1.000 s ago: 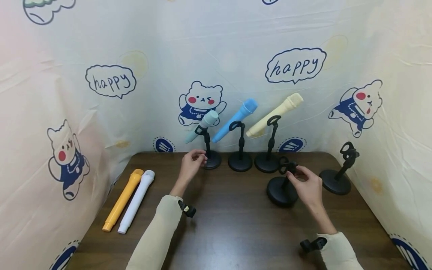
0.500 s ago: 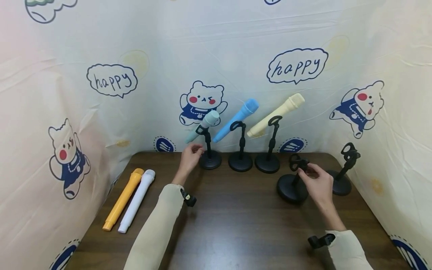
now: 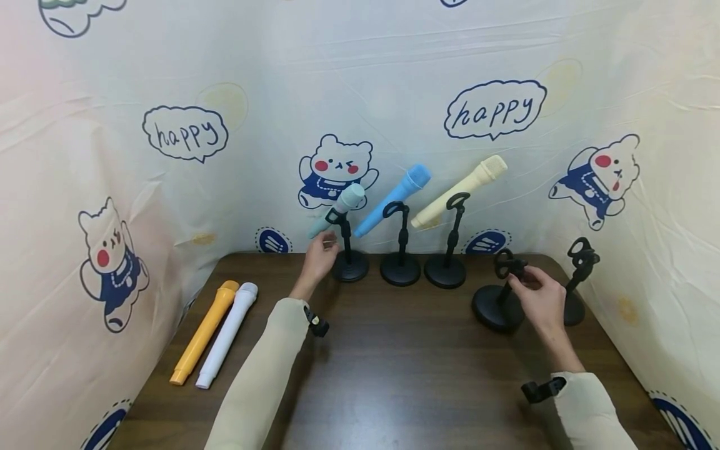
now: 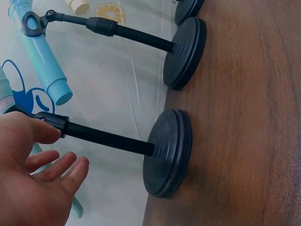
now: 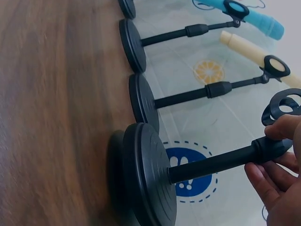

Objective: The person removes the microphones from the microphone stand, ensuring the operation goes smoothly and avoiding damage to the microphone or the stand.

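My left hand (image 3: 322, 255) is beside the stand (image 3: 351, 269) that carries a mint-green microphone (image 3: 350, 199). In the left wrist view its thumb and index finger are right at the stand's upper collar (image 4: 59, 123), with the other fingers loosely bent and apart from the pole. My right hand (image 3: 542, 300) pinches a short black microphone stand (image 3: 497, 307) by its neck, just under the empty ring clip (image 5: 284, 104). That stand's round base is close over the table, with a dark shadow beside it. Another empty stand (image 3: 584, 265) is partly hidden behind the right hand.
A blue microphone (image 3: 394, 200) and a cream microphone (image 3: 461, 190) tilt in stands along the back edge. An orange microphone (image 3: 205, 331) and a white microphone (image 3: 227, 334) lie on the table's left side. Printed cloth (image 3: 394, 81) surrounds the brown table (image 3: 394, 375).
My right hand has carried the black stand to the right and slightly back, towards the far-right stand. The left hand has risen slightly from near the base towards the mint-green microphone's lower end.
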The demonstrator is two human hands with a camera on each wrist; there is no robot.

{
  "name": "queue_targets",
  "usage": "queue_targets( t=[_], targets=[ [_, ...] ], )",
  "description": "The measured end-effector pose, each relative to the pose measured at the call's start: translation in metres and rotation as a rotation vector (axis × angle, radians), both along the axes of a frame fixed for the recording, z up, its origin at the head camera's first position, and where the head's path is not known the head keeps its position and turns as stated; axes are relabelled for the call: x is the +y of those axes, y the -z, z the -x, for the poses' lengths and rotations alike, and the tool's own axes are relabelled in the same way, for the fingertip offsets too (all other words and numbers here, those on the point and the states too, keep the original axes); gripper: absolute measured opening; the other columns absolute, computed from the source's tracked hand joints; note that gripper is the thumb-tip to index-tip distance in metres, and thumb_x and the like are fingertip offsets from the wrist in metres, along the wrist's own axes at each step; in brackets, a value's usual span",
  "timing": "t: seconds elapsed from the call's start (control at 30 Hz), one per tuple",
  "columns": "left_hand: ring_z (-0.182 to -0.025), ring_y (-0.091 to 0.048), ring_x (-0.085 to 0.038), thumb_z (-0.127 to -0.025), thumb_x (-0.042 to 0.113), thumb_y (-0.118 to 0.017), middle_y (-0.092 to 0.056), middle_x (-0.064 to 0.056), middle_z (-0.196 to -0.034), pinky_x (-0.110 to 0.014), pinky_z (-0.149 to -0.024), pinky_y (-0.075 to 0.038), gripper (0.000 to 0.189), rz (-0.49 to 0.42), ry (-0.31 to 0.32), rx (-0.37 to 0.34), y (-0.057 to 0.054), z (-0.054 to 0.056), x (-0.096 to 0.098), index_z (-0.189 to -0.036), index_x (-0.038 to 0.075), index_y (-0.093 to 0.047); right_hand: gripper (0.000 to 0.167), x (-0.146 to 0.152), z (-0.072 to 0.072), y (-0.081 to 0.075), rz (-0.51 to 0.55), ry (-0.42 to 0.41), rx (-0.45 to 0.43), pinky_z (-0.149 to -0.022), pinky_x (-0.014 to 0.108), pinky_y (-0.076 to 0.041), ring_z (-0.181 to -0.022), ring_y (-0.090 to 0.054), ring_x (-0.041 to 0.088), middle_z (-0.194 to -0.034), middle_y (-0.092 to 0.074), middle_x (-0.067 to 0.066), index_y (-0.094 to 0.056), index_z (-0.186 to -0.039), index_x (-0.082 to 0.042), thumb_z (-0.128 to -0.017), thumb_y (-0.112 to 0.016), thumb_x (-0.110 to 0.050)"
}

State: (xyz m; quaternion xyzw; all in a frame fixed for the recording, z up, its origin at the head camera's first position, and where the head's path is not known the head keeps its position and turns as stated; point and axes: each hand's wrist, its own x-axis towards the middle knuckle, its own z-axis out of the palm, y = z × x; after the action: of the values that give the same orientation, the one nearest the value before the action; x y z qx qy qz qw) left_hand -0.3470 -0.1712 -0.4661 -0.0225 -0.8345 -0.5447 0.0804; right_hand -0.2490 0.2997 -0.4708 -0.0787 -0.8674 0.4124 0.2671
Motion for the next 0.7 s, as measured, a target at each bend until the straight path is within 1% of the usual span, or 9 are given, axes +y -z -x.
queue_targets(
  t=[0.17, 0.33, 0.43, 0.57, 0.7],
  targets=[
    [-0.147, -0.052, -0.041, -0.109, 0.008, -0.054, -0.051, -0.027, -0.157, -0.052, -0.120, -0.047, 0.050, -0.005, 0.043, 0.006, -0.004, 0.004, 0.003, -0.157, -0.003, -0.043, 0.035, 0.010, 0.002, -0.005, 0.000, -0.018, -0.051, -0.068, 0.001, -0.041, -0.075, -0.050, -0.023, -0.113, -0.077, 0.025, -0.075, -0.123, 0.000, -0.098, -0.076, -0.025],
    [-0.148, -0.051, -0.043, -0.110, 0.013, -0.055, -0.048, -0.026, -0.160, -0.054, -0.121, -0.045, 0.051, 0.004, 0.091, 0.003, -0.008, 0.005, 0.006, -0.159, 0.001, -0.043, 0.039, 0.018, 0.007, -0.007, -0.003, -0.024, -0.077, -0.068, 0.002, -0.041, -0.075, -0.049, -0.023, -0.117, -0.077, 0.026, -0.075, -0.126, -0.001, -0.099, -0.075, -0.029],
    [-0.148, -0.051, -0.043, -0.111, 0.016, -0.056, -0.047, -0.025, -0.161, -0.056, -0.121, -0.044, 0.051, 0.012, 0.097, -0.004, -0.009, 0.005, 0.007, -0.158, 0.003, -0.044, 0.039, 0.023, 0.009, -0.006, -0.008, -0.022, -0.089, -0.067, 0.004, -0.041, -0.075, -0.050, -0.023, -0.118, -0.077, 0.025, -0.075, -0.126, -0.001, -0.099, -0.074, -0.030],
    [-0.148, -0.051, -0.042, -0.111, 0.019, -0.056, -0.046, -0.024, -0.162, -0.056, -0.122, -0.044, 0.051, 0.012, 0.091, -0.014, -0.010, 0.005, 0.008, -0.158, 0.005, -0.044, 0.040, 0.030, 0.010, -0.003, -0.013, -0.021, -0.110, -0.067, 0.006, -0.042, -0.075, -0.049, -0.022, -0.120, -0.076, 0.026, -0.073, -0.129, -0.001, -0.101, -0.073, -0.030],
    [-0.148, -0.051, -0.042, -0.111, 0.018, -0.055, -0.046, -0.024, -0.162, -0.056, -0.122, -0.044, 0.050, 0.011, 0.091, -0.013, -0.009, 0.006, 0.009, -0.158, 0.004, -0.044, 0.041, 0.036, 0.012, 0.000, -0.029, -0.019, -0.127, -0.069, 0.008, -0.043, -0.074, -0.049, -0.021, -0.119, -0.076, 0.027, -0.072, -0.131, 0.000, -0.102, -0.072, -0.029]
  ],
)
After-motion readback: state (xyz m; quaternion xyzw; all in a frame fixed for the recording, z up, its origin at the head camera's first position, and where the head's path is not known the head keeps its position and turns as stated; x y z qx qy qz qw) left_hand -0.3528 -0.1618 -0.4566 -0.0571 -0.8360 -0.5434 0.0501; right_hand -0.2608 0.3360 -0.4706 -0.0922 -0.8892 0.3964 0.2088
